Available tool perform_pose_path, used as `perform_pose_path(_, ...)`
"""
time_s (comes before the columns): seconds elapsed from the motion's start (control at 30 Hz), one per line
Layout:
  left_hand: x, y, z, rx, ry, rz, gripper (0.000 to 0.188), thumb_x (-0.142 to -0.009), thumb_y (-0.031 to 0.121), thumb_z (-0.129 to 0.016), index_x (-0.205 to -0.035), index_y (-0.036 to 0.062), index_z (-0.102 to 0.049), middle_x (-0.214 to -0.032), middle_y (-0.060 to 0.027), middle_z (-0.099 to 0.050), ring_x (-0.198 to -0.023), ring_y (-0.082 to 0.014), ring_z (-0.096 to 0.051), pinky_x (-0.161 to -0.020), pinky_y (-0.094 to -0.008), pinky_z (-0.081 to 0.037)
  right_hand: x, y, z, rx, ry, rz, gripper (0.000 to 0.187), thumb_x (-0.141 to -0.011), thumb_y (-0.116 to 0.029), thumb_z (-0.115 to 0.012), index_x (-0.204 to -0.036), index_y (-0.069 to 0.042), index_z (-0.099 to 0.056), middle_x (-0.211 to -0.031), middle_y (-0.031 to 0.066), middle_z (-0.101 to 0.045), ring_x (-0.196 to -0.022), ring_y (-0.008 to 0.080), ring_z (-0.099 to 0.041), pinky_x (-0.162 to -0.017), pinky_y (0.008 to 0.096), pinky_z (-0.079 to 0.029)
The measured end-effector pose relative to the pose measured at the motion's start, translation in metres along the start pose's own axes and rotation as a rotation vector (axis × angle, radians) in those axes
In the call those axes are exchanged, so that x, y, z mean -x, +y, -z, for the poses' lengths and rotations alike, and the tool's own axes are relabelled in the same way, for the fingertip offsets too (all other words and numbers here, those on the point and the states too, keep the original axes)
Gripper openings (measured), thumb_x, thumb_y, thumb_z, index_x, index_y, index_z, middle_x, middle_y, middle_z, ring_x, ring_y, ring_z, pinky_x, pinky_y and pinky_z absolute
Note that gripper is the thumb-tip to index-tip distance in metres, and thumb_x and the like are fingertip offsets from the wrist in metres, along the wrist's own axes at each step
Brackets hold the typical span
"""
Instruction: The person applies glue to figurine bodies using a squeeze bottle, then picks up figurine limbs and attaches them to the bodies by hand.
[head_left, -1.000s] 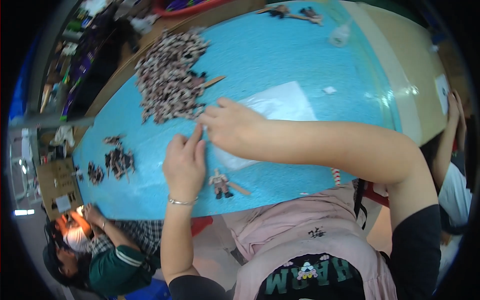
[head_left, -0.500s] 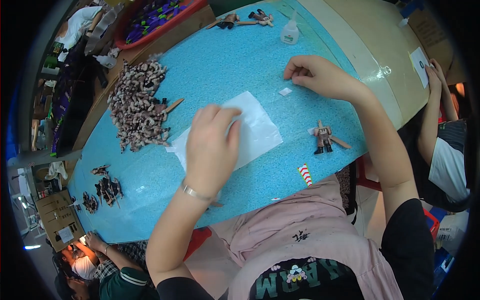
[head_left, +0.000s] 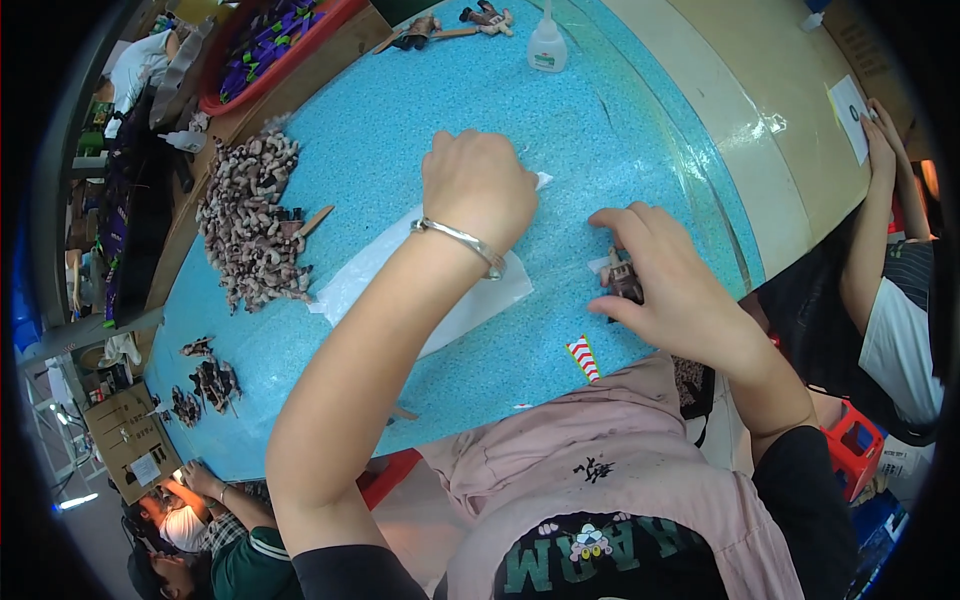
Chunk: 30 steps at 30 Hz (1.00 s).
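R hand (head_left: 665,275) spread loosely around toy figure (head_left: 626,283), not clenched, nr R end of blue table's (head_left: 490,390) near edge; L hand (head_left: 480,185) curled by white sheet (head_left: 503,292), tips hidden, can't tell grip; best pinch figure evenly, w/o bending thin parts

Shiny metal bracelet (head_left: 459,239), smooth white sheet (head_left: 480,308), matt cloth apron (head_left: 640,475)

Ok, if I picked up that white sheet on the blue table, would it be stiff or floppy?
Probably floppy: the white sheet looks thin and a bit wrinkled. It would likely be light too, since it seems to lie almost flat on the blue table. It might crease if pushed, because it looks too thin to stay stiff.
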<state>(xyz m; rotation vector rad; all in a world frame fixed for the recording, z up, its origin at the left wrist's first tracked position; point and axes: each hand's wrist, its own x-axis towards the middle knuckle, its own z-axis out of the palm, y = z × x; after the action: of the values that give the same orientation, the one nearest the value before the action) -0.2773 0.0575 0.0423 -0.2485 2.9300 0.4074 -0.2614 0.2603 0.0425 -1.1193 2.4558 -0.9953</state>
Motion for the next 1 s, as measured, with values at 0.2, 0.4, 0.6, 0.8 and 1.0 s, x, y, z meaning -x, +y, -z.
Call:
perform_pose_path(0.2, 0.003, -0.004, 0.012, 0.074, -0.045, -0.062, 0.024, -0.079, 0.021, -0.067, -0.079, -0.003, -0.068, -0.078, -0.0198, -0.066, -0.071, -0.0309, -0.06, -0.068, -0.0405, -0.048, 0.004, 0.007, 0.003, -0.094, 0.102, -0.085, 0.048, -0.069, 0.0, -0.068, -0.113, -0.002, -0.048, -0.097, 0.0158, -0.051, -0.093, 0.0333, -0.051, -0.082, 0.0402, -0.042)
perform_pose_path(0.4, 0.009, -0.05, 0.039, 0.332, -0.104, 0.147, 0.029, -0.083, 0.025, -0.065, -0.084, -0.0047, -0.066, -0.07, -0.0072, -0.062, -0.064, -0.0128, -0.055, -0.06, -0.0291, -0.045, 0.006, 0.021, 0.01, 0.107, 0.19, -0.056, 0.044, -0.07, 0.002, -0.068, -0.11, -0.004, -0.052, -0.098, 0.0139, -0.051, -0.096, 0.0315, -0.051, -0.084, 0.0394, -0.04)
perform_pose_path(0.6, 0.018, -0.066, 0.011, 0.452, -0.047, 0.2, 0.027, -0.08, 0.023, -0.066, -0.077, -0.0041, -0.066, -0.068, -0.0103, -0.063, -0.061, -0.0174, -0.057, -0.06, -0.0312, -0.047, 0.009, 0.004, 0.002, 0.068, 0.304, -0.067, 0.031, -0.067, 0.002, -0.069, -0.097, -0.005, -0.06, -0.103, 0.0111, -0.052, -0.099, 0.0303, -0.05, -0.087, 0.0402, -0.037)
perform_pose_path(0.8, 0.018, -0.06, 0.002, 0.275, 0.043, 0.154, 0.024, -0.076, 0.021, -0.069, -0.076, -0.0024, -0.067, -0.073, -0.0146, -0.065, -0.07, -0.0255, -0.057, -0.066, -0.0351, -0.046, 0.009, 0.0, -0.006, 0.358, 0.286, 0.064, 0.022, -0.065, -0.003, -0.07, -0.086, -0.005, -0.064, -0.115, 0.0105, -0.052, -0.111, 0.0306, -0.047, -0.095, 0.0481, -0.032)
perform_pose_path(1.0, 0.021, -0.054, 0.004, 0.142, 0.15, 0.166, 0.018, -0.072, 0.019, -0.072, -0.078, 0.0035, -0.065, -0.082, -0.0159, -0.061, -0.086, -0.0338, -0.052, -0.076, -0.04, -0.043, 0.013, -0.001, -0.008, 0.406, 0.273, 0.04, 0.02, -0.067, -0.003, -0.069, -0.086, -0.005, -0.064, -0.121, 0.0111, -0.05, -0.121, 0.0321, -0.042, -0.102, 0.0533, -0.026)
